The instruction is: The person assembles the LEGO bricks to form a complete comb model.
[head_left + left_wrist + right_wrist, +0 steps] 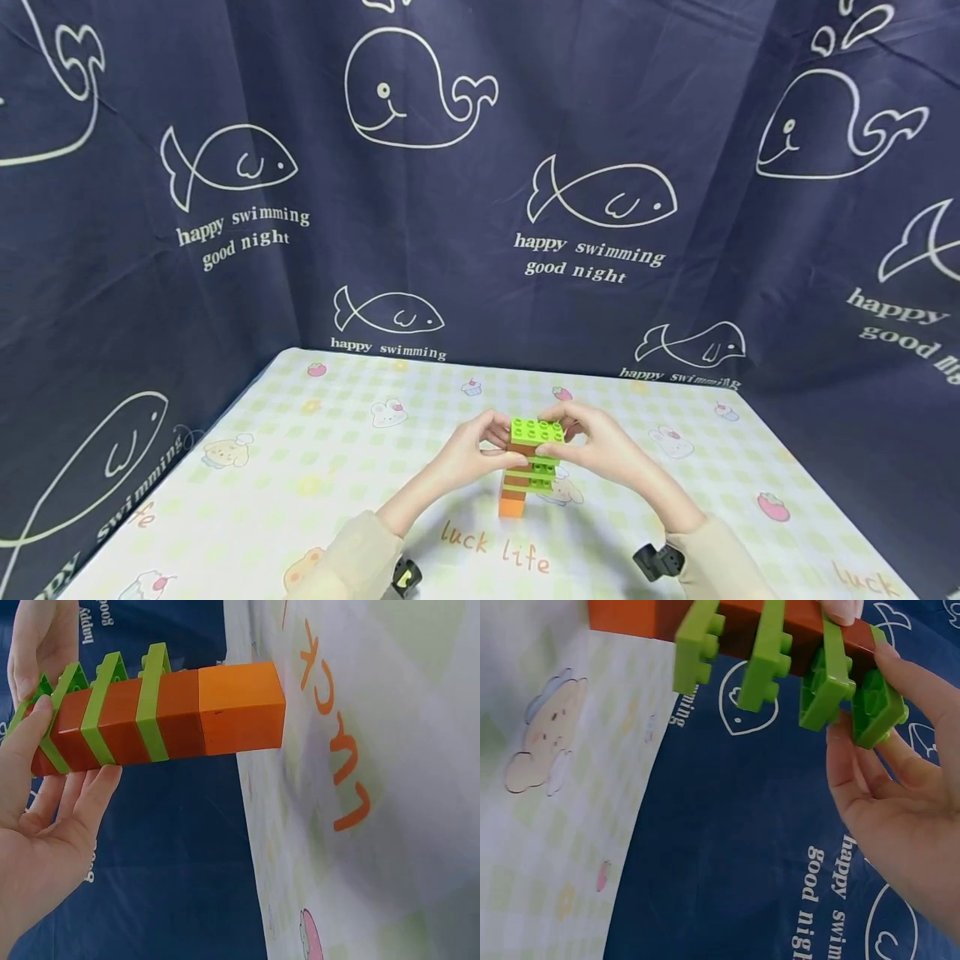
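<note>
A tower of toy building bricks [120,720] stands upright on the table, with an orange brick [512,505] at its foot. Above that, reddish-brown bricks alternate with thin lime-green plates [765,664] that jut out to the right side. The uppermost green plate [537,430] shows its studs on top. My left hand [476,450] grips the upper tower from the left, thumb across the front. From the right, my right hand [907,780] pinches the top green plate at its jutting end, thumb in front and fingers behind.
A pale checked tablecloth [360,483] with printed cartoons and lettering covers the table. Dark blue curtains [480,217] with fish and whale drawings hang behind and along the sides. Black wrist devices [658,562] sit at both sleeves.
</note>
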{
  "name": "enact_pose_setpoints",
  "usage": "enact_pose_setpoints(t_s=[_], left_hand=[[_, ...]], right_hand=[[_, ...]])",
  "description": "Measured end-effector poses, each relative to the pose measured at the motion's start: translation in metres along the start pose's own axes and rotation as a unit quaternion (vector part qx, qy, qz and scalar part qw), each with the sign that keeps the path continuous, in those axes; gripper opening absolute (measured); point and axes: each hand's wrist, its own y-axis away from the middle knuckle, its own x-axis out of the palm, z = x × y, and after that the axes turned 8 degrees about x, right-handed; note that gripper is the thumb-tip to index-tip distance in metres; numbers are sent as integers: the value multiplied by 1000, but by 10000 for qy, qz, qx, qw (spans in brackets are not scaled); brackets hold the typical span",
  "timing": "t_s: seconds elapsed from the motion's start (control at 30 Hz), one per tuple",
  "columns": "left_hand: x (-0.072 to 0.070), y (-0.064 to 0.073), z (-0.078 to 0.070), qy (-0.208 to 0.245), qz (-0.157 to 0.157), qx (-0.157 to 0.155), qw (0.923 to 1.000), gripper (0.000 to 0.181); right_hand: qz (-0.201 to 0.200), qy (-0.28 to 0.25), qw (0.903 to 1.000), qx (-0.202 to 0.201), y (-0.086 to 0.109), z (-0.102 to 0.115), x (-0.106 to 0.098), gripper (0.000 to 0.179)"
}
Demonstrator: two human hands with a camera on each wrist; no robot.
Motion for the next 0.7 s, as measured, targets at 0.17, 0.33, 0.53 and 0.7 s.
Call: enact_pose_setpoints(t_s=[0.17,0.33,0.53,0.7], left_hand=[[1,-1,0,197,-13,24,9998,29],[0,-1,-7,168,-4,62,9998,25],[-3,-4,-8,-290,-162,282,9991,25],[-6,-4,-14,-321,-157,61,9993,26]], right_hand=[[-254,-68,9996,-46,3,-1,0,33],[-392,-48,9991,-155,3,-2,0,35],[-607,-250,9977,-164,0,-3,-2,31],[-636,-398,9972,39,-2,-3,-2,30]])
